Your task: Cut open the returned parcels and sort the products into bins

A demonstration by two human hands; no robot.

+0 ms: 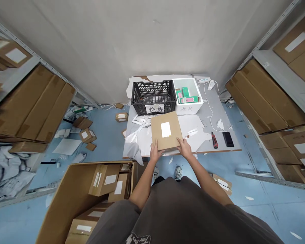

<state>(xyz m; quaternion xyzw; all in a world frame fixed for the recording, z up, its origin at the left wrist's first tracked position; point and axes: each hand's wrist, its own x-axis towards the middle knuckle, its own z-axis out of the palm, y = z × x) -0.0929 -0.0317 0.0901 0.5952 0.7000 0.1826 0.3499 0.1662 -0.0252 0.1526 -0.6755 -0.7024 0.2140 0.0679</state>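
Observation:
A brown cardboard box (pixel 156 127) with a white label on its top is held over the front of the table. My left hand (pixel 155 151) grips its near left corner, fingers closed on the edge. At the near right corner my right hand (pixel 184 148) holds it the same way, thumb on top. Behind the box stand a black plastic crate (pixel 154 98) with a sign and a white foam box (pixel 189 107) containing small green and pink boxes (pixel 190 99). To the right lie a red utility knife (pixel 214 140) and a black phone (pixel 228 139).
A large open carton (pixel 53 203) with labelled boxes stands at my left. Shelves with cartons flank both sides. A power strip (pixel 204 80) and white cable lie on the table (pixel 218 115). Small boxes (pixel 122 117) and scraps lie on the blue floor.

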